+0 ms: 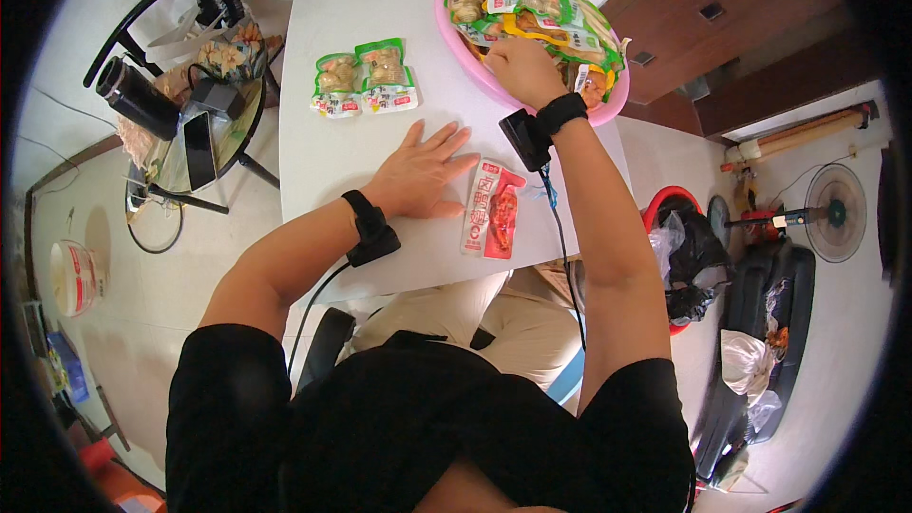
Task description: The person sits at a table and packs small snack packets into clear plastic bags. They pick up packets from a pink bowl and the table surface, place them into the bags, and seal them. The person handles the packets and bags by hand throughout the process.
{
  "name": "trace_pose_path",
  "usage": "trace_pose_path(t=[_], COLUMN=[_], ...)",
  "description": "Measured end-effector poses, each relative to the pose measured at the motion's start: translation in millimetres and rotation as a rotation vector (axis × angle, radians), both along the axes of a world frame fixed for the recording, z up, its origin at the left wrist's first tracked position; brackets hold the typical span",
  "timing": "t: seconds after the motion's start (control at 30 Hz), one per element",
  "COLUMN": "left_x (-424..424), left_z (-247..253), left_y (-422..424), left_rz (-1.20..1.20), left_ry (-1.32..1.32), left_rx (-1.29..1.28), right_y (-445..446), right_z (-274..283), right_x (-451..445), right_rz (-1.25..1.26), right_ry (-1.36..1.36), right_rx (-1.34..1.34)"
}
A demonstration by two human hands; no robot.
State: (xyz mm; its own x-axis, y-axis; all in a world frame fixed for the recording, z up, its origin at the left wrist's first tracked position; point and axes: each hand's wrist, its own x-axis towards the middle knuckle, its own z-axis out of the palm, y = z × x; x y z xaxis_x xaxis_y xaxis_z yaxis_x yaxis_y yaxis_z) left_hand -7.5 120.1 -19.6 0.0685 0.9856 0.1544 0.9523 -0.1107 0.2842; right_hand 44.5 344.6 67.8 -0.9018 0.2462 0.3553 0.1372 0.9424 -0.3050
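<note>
My left hand (420,174) rests palm down on the white table (320,164), fingers spread and nothing in its grasp. Just right of its fingertips and thumb lies a red and white vacuum-sealed snack packet (491,212). Over the near left side of a pink plastic basin (611,111), my right hand (522,65) reaches in with curled fingers. Its fingertips are hidden, so any hold on a packet cannot be seen. Several green and yellow-edged food packets (545,0) fill the basin. Beyond my left hand, two green-edged clear packets (336,82) lie side by side.
Left of the table stands a black-framed chair (249,169) with a dark tumbler (139,100), a phone (200,149) and bags on it. Wristbands on both my arms trail cables. A red bin (670,198) with black bags stands at right, near a fan (835,212).
</note>
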Motion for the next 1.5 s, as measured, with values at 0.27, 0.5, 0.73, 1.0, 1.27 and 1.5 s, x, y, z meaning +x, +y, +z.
trace_pose_path(t=[0.27,0.5,0.73,1.0,1.27,1.5], left_x=[0,1,0,1,0,0], left_z=[-2,7,1,5,2,3], left_y=[0,-1,0,0,0,0], left_rz=[0.008,0.014,0.01,0.019,0.015,0.015], left_ry=[0.0,-0.003,-0.015,0.0,-0.008,-0.013], left_rx=[0.01,-0.026,-0.021,-0.047,-0.036,-0.041], right_y=[4,-7,10,4,1,3], right_z=[22,36,24,20,13,11], right_x=[8,7,17,22,14,2], right_rz=[-0.016,-0.085,-0.049,-0.208,-0.296,-0.303], right_ry=[0.019,-0.116,-0.353,-0.363,-0.364,-0.402], right_rx=[-0.177,-0.375,0.315,0.47,0.535,0.398])
